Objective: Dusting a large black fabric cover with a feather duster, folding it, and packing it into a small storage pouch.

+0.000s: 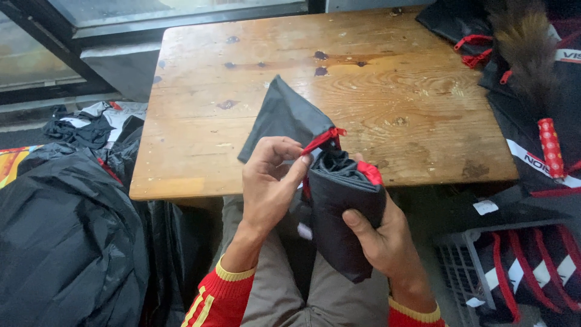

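Left hand (266,181) pinches red drawstring (321,139); right hand (378,233) closed round soft, light black pouch (345,200) at worktop (375,91) near edge.

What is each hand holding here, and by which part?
The right hand grips a folded black garment bundle around its middle. The left hand pinches the red-trimmed mouth of a dark drawstring pouch at the bundle's top.

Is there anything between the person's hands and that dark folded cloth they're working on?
Nothing visible. The left hand pinches the red-trimmed edge of the dark pouch, and the right hand grips the folded dark cloth directly, above the lap, at the near edge of the wooden table.
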